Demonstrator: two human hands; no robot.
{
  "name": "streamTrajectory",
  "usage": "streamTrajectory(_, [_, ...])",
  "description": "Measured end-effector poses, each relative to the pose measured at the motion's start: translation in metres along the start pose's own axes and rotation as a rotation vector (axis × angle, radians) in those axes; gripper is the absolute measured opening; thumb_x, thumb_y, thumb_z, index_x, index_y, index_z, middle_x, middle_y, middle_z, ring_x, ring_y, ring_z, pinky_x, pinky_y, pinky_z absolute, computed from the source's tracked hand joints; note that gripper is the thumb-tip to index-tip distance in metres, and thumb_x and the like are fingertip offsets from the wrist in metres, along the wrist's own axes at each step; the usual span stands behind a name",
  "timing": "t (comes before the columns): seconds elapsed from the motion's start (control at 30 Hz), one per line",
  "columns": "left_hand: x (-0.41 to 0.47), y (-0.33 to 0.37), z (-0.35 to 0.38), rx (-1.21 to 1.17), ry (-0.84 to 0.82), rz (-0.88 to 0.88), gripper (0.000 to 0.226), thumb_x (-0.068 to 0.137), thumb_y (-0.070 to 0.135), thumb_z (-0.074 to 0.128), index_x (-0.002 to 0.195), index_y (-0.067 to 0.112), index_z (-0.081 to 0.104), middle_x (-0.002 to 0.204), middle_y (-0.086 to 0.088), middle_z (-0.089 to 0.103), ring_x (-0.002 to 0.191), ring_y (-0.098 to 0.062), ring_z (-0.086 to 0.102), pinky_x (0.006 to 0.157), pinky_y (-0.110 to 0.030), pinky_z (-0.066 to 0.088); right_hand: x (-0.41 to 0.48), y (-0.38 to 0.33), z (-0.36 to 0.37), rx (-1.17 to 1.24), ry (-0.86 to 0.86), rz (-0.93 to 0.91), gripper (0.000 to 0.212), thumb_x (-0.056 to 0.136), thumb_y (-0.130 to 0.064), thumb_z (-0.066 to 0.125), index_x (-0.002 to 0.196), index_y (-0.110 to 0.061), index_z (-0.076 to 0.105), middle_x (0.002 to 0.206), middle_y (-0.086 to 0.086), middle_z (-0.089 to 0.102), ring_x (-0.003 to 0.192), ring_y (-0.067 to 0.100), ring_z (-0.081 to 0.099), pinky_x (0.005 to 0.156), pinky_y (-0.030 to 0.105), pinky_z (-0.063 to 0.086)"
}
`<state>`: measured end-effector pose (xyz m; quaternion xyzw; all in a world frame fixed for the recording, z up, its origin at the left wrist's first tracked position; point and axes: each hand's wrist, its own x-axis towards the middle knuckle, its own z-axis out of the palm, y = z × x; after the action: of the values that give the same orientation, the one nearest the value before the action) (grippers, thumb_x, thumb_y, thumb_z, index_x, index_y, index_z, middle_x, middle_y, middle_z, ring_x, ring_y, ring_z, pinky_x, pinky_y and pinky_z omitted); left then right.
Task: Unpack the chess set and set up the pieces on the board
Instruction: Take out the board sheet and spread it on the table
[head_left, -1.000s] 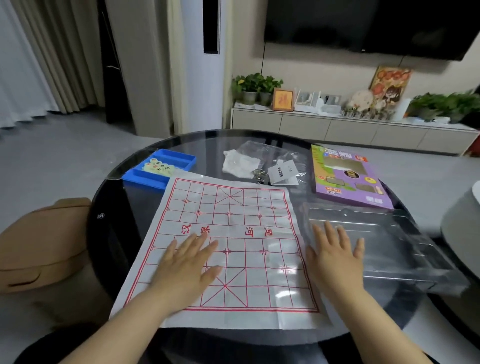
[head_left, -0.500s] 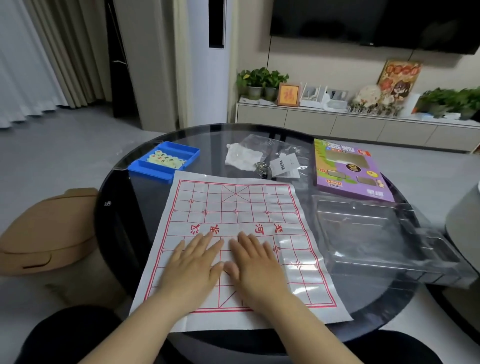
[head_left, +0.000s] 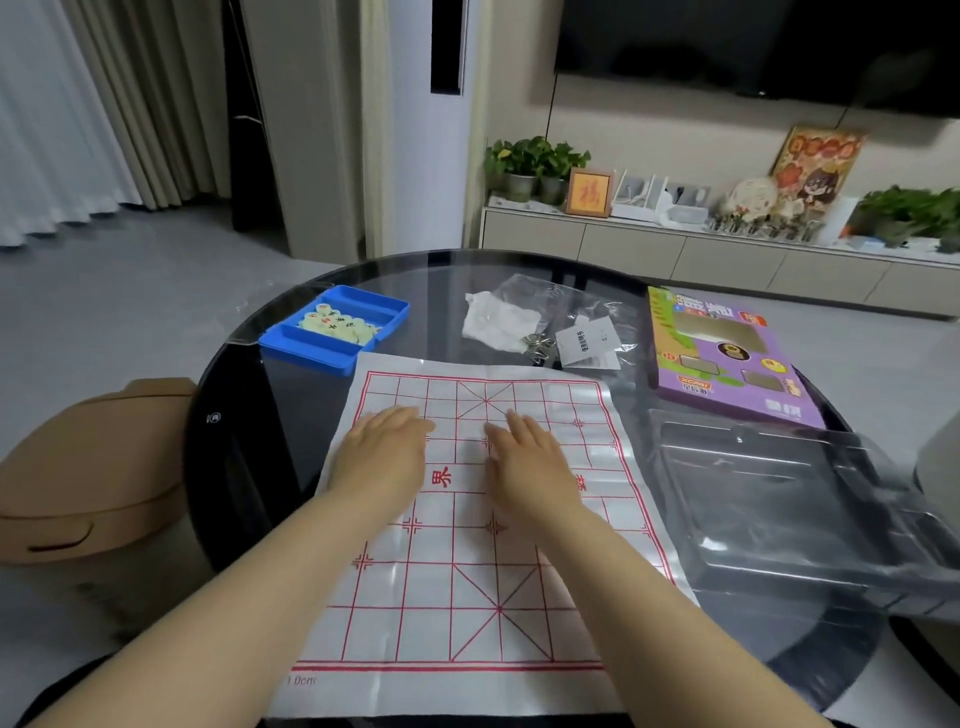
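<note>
A white sheet board (head_left: 467, 571) with a red Chinese chess grid lies flat on the round dark glass table (head_left: 249, 467). My left hand (head_left: 382, 452) presses flat on the board's far left part, fingers straight. My right hand (head_left: 530, 462) lies flat beside it near the board's middle, fingers straight. A blue tray (head_left: 291, 345) at the far left of the table holds several pale round chess pieces (head_left: 337, 325). No pieces stand on the board.
A clear plastic insert (head_left: 779, 499) sits right of the board. Behind it lies a purple box (head_left: 722, 358). Crumpled white paper (head_left: 493, 322) and a clear bag with a leaflet (head_left: 587, 340) lie beyond the board. A tan stool (head_left: 88, 467) stands left of the table.
Both hands slid forward over the board, from its near half to its far half. A second ago the right hand was at the board's right edge.
</note>
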<state>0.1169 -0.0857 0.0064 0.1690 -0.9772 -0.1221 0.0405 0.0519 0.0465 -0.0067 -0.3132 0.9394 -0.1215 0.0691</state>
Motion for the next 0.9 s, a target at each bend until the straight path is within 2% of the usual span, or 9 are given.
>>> streamTrajectory(0.07, [0.019, 0.004, 0.007, -0.056, -0.034, 0.007, 0.042, 0.099, 0.018, 0.026, 0.141, 0.024, 0.027, 0.152, 0.003, 0.018, 0.140, -0.015, 0.012, 0.113, -0.029, 0.008, 0.024, -0.007, 0.005, 0.026, -0.007, -0.066, 0.046, 0.098, -0.020, 0.027, 0.144, -0.018, 0.021, 0.155, 0.005, 0.006, 0.143, 0.020, 0.002, 0.115, 0.033, 0.001])
streamTrajectory(0.2, [0.043, -0.009, 0.024, 0.000, -0.104, 0.053, 0.046, 0.099, 0.032, 0.022, 0.144, 0.027, 0.015, 0.154, 0.004, 0.005, 0.142, -0.013, 0.001, 0.114, -0.031, 0.000, 0.053, 0.001, 0.013, 0.013, -0.056, -0.086, 0.048, 0.098, -0.034, 0.027, 0.144, -0.023, 0.019, 0.156, -0.001, 0.006, 0.143, 0.016, 0.001, 0.115, 0.035, -0.001])
streamTrajectory(0.33, [0.058, -0.021, 0.026, 0.065, -0.171, 0.012, 0.059, 0.093, 0.052, 0.025, 0.145, 0.030, 0.004, 0.154, 0.005, -0.006, 0.141, -0.014, -0.008, 0.113, -0.034, -0.005, 0.073, 0.025, 0.005, -0.020, -0.057, 0.082, 0.060, 0.093, -0.051, 0.028, 0.145, -0.024, 0.013, 0.156, 0.001, 0.000, 0.144, 0.018, -0.003, 0.115, 0.038, -0.004])
streamTrajectory(0.47, [0.071, -0.035, 0.023, 0.103, -0.197, -0.062, 0.078, 0.082, 0.069, 0.029, 0.144, 0.032, 0.000, 0.154, 0.003, -0.009, 0.141, -0.017, -0.011, 0.113, -0.037, -0.005, 0.082, 0.050, -0.001, -0.028, -0.034, 0.250, 0.067, 0.092, -0.056, 0.026, 0.147, -0.021, 0.008, 0.156, 0.003, -0.003, 0.144, 0.018, -0.005, 0.115, 0.038, -0.005])
streamTrajectory(0.73, [0.085, -0.041, 0.026, 0.130, -0.168, -0.090, 0.071, 0.087, 0.064, 0.019, 0.145, 0.029, -0.003, 0.154, 0.000, -0.009, 0.141, -0.018, -0.011, 0.113, -0.039, -0.006, 0.083, 0.054, -0.003, -0.052, 0.055, 0.351, 0.061, 0.094, -0.048, 0.024, 0.146, -0.019, 0.011, 0.156, 0.006, 0.002, 0.143, 0.023, -0.003, 0.115, 0.041, -0.005])
streamTrajectory(0.8, [0.087, -0.041, 0.028, 0.130, -0.165, -0.089, 0.069, 0.088, 0.062, 0.018, 0.145, 0.028, -0.003, 0.154, 0.000, -0.009, 0.141, -0.018, -0.011, 0.113, -0.040, -0.006, 0.079, 0.043, -0.004, -0.100, 0.109, 0.304, 0.057, 0.096, -0.041, 0.024, 0.146, -0.019, 0.007, 0.156, 0.006, -0.002, 0.143, 0.023, -0.006, 0.114, 0.041, -0.008])
streamTrajectory(0.9, [0.087, -0.041, 0.030, 0.098, -0.129, -0.091, 0.063, 0.091, 0.057, 0.018, 0.145, 0.028, 0.001, 0.155, 0.000, -0.004, 0.142, -0.018, -0.008, 0.113, -0.040, -0.006, 0.075, 0.010, 0.004, -0.049, 0.055, 0.045, 0.054, 0.097, -0.040, 0.024, 0.146, -0.023, 0.008, 0.156, 0.002, -0.004, 0.143, 0.019, -0.008, 0.115, 0.037, -0.008])
